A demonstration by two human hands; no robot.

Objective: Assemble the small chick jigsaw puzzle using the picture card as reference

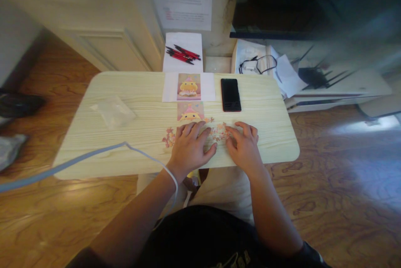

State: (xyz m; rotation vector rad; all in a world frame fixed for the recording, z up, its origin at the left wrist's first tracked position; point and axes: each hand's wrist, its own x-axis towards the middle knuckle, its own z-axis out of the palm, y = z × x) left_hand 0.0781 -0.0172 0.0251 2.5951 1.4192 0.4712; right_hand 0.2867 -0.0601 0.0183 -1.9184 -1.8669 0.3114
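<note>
A partly assembled jigsaw puzzle (190,109) lies near the middle of the table, showing a yellow character with a pink hat. My left hand (192,142) rests flat over its lower edge, fingers spread, hiding that part. Small loose puzzle pieces (219,133) are scattered between my hands, and another cluster of pieces (168,137) sits left of my left hand. My right hand (243,144) is at the right side of the loose pieces, index finger and thumb apart, fingertips at the pieces. No piece can be made out in its fingers. Just above the puzzle is a printed reference picture (189,86) on white paper.
A black phone (231,95) lies right of the picture. To the left is a clear plastic bag (114,111). Red pens (183,54) lie on paper beyond the table's far edge. A grey cord (90,154) crosses the table's left side to my left wrist.
</note>
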